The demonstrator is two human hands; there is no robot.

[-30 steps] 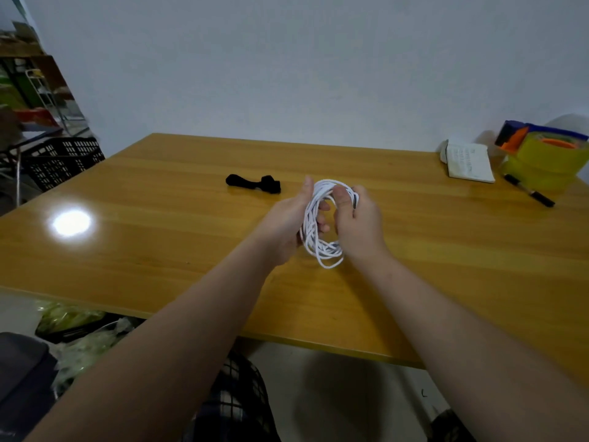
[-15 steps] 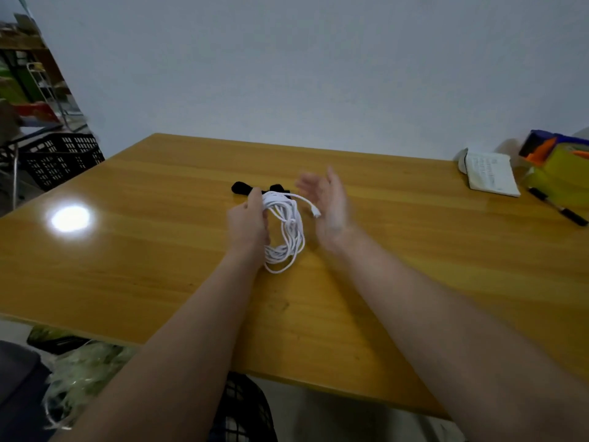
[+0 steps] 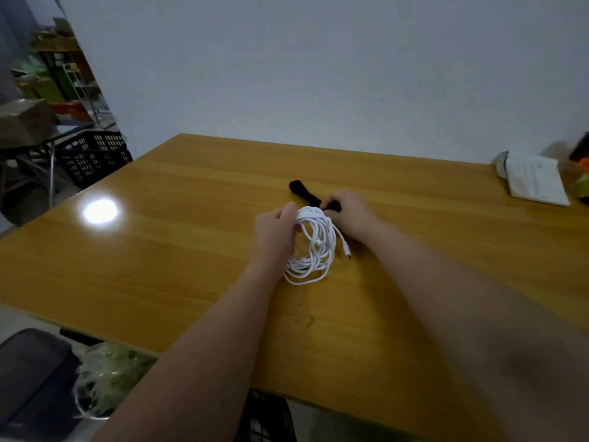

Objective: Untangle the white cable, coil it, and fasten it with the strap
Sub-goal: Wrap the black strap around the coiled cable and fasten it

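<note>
White cable: coiled, low loops resting on the wooden table.
Left hand: squeezes the top of the loops.
Right hand: fingers curled round the near end of the black strap, just behind the coil.
Do it well: hold the loops tight; slide the strap under slowly.

White cable in a loose coil, black strap flat just behind it

You sat in a storeroom-like workroom: left of the glossy yellow wooden table stood a black slotted plastic crate, with cluttered brown shelves beyond.
</note>
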